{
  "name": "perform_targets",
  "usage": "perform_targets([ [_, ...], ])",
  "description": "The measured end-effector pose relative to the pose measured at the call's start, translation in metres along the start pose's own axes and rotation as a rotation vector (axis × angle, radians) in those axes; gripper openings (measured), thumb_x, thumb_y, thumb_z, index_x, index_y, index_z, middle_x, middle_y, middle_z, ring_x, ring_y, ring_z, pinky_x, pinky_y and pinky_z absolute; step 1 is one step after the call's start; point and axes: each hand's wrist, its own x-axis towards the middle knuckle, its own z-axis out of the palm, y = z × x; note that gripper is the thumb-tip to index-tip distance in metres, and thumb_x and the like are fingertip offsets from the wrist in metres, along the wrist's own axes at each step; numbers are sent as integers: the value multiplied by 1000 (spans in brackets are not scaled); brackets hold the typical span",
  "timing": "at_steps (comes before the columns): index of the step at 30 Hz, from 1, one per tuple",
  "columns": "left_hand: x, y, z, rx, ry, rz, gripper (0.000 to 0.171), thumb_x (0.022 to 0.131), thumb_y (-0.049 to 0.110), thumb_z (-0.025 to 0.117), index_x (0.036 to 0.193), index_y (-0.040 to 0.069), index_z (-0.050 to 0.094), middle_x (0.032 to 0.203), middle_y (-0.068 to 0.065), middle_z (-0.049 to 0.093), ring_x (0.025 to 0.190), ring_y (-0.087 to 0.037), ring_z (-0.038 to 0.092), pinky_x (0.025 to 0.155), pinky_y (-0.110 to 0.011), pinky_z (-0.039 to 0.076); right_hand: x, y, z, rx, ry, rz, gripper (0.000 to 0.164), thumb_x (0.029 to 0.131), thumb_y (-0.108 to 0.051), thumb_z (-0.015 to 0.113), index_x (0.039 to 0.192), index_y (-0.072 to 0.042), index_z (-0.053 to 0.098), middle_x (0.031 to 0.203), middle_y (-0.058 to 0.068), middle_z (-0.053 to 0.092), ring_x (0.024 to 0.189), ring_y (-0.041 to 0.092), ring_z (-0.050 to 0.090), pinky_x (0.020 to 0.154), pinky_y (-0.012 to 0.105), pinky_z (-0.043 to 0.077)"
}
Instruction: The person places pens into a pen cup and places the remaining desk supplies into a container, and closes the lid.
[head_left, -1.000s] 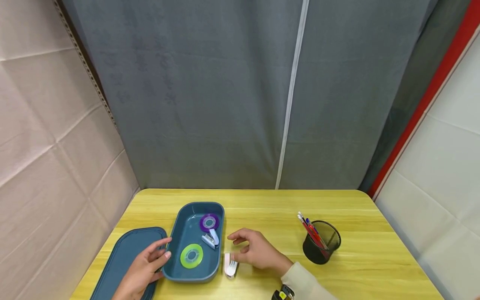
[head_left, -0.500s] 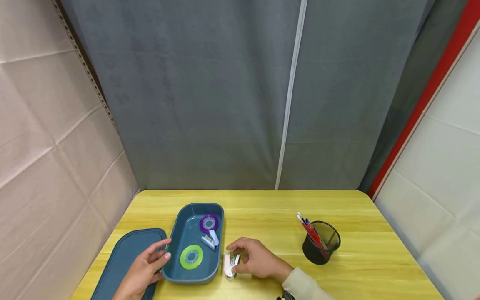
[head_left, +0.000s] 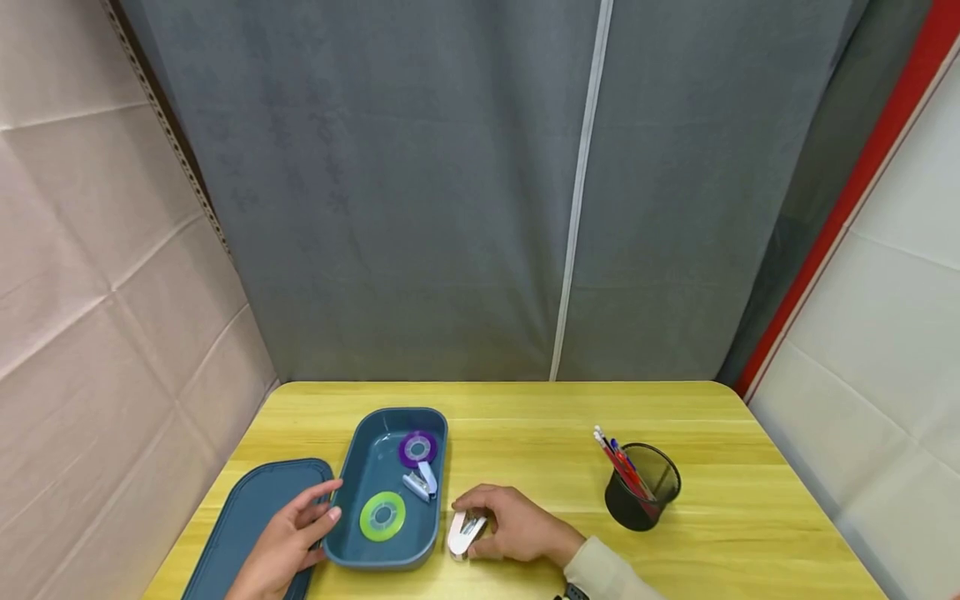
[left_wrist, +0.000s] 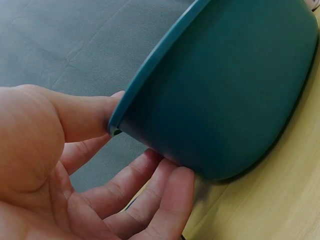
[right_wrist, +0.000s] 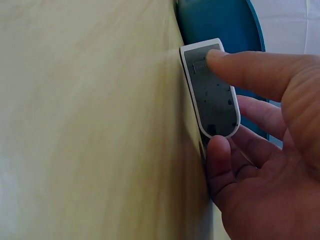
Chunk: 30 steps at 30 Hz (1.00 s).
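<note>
A small white stapler (head_left: 462, 534) lies just right of the blue box (head_left: 386, 557), on the near part of the table. My right hand (head_left: 513, 527) pinches it between thumb and fingers; in the right wrist view the grey underside of the stapler (right_wrist: 212, 95) faces the camera. My left hand (head_left: 283, 537) holds the box's left side: in the left wrist view the thumb is at the rim (left_wrist: 150, 57) and other fingertips touch the lower outer wall. Inside the box are a purple tape roll (head_left: 417, 448), a pale-blue stapler (head_left: 422, 482) and a green tape roll (head_left: 382, 516).
A blue lid (head_left: 258, 508) lies left of the box, partly under the left hand. To the right stands a black mesh pen cup (head_left: 633, 505) with pens and pencils (head_left: 622, 467) leaning in it. A grey curtain (head_left: 420, 208) hangs behind the table.
The right hand's fingers have come round the white stapler, drawing slightly nearer. The stapler has turned and tipped a little. The left hand and box stay put.
</note>
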Motion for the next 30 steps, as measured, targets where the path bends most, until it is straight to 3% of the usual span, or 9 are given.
perform_targets([
  [7, -1, -1, 1, 3, 2, 3, 67, 98, 39, 76, 157, 19, 51, 153, -27, 54, 135, -41, 58, 85, -50, 63, -2, -1, -1, -42, -10, -34, 55, 86, -10, 87, 137, -6, 67, 133, 4, 69, 85, -5, 52, 73, 13, 51],
  [14, -1, -1, 1, 4, 1, 7, 66, 99, 38, 75, 157, 19, 51, 154, -28, 53, 137, -43, 57, 85, -52, 63, -2, 1, -1, -53, -5, -25, 51, 85, -10, 88, 133, -7, 70, 108, -2, 67, 75, -5, 51, 68, 12, 51],
  [25, -2, 0, 1, -10, 2, 3, 68, 98, 40, 76, 157, 19, 51, 152, -28, 55, 135, -43, 59, 85, -51, 63, -3, 4, -3, 41, 25, 34, 45, 81, -16, 93, 122, -10, 75, 102, -6, 67, 82, -2, 58, 74, 15, 55],
  [30, -2, 0, 1, -10, 3, 7, 67, 98, 38, 76, 157, 19, 51, 153, -28, 54, 135, -43, 59, 84, -49, 63, -3, 4, -4, 121, 35, 61, 43, 80, -13, 94, 118, -10, 75, 106, -7, 67, 93, -1, 63, 85, 18, 59],
])
